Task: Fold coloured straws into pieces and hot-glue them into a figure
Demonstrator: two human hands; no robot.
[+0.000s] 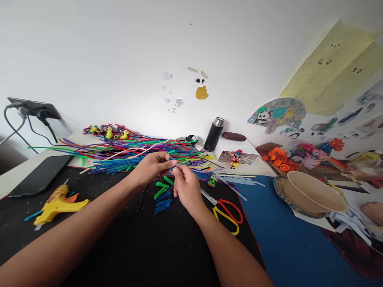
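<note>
My left hand is closed in a pinch, with a small bit of blue pipe cleaner showing at its fingertips. Just to the right, my right hand pinches too, its fingertips close to the left ones; what it grips is too small to make out. Below the hands, short green pipe cleaner pieces and short blue pieces lie on the black mat. Behind them spreads a heap of long coloured pipe cleaners. Scissors with red and yellow handles lie right of my right hand.
A yellow glue gun and a dark phone-like slab are at left. Toward the back stand a black flask, a white box and a small pipe cleaner figure. A beige bowl sits at right.
</note>
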